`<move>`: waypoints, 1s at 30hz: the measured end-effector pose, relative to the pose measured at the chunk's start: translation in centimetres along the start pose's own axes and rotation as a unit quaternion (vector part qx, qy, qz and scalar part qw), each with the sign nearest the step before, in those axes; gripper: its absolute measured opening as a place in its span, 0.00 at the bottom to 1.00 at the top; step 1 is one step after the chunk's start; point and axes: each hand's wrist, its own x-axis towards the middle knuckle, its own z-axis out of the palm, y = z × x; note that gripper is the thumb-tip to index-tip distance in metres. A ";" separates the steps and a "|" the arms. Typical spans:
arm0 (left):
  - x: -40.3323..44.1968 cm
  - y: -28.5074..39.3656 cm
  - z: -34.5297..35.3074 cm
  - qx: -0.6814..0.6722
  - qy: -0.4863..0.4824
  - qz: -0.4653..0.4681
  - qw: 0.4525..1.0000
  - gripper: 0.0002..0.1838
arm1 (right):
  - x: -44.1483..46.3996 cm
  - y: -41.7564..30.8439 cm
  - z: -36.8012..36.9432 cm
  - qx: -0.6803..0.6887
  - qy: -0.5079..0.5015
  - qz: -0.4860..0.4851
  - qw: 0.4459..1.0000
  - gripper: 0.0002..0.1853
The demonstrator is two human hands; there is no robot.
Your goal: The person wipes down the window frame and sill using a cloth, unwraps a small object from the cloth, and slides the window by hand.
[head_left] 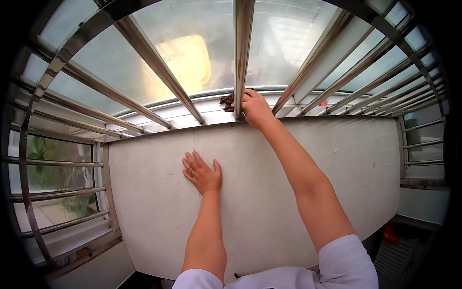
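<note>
My feed shows left hand splayed on the ledge, prob for bracing, right hand clutching dark cloth by the far edge.

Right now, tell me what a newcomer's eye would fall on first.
The shiny metal bars fanning across the top would likely come first, with the bright yellow round-cornered shape in the hazy window glass, left of centre. Next come the right hand at the central bar, beside crumpled dark brown material, and the left hand spread on the pale flat surface below.
</note>
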 end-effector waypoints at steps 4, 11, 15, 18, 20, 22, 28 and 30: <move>0.0 -0.2 0.3 0.010 0.017 0.008 1.000 0.40 | 0.0 1.4 1.2 -0.125 -0.133 -0.046 0.982 0.18; 0.1 -0.2 0.1 0.010 0.014 0.010 1.000 0.40 | 1.8 0.6 -0.3 -0.273 -0.304 0.130 0.903 0.17; 0.1 -0.3 0.2 0.003 0.015 0.010 1.000 0.41 | 5.4 -2.0 -2.5 -0.389 -0.353 0.188 0.830 0.23; 0.1 -0.2 -0.1 -0.001 0.006 0.007 1.000 0.41 | 5.9 -0.8 -1.4 -0.228 -0.352 0.355 0.836 0.31; 0.1 -0.3 -0.3 -0.001 -0.005 0.008 1.000 0.40 | 5.6 -1.3 -2.2 -0.221 -0.424 0.370 0.797 0.42; 0.3 -0.2 -0.2 -0.002 -0.005 0.006 1.000 0.40 | 4.1 0.1 0.3 -0.288 -0.349 0.393 0.801 0.49; 0.1 -0.3 -0.2 -0.004 -0.011 0.013 1.000 0.40 | 4.4 0.6 1.9 -0.204 -0.269 0.489 0.804 0.47; 0.2 -0.5 -0.1 -0.005 -0.018 0.009 1.000 0.40 | 4.2 1.3 3.6 -0.240 -0.253 0.493 0.797 0.42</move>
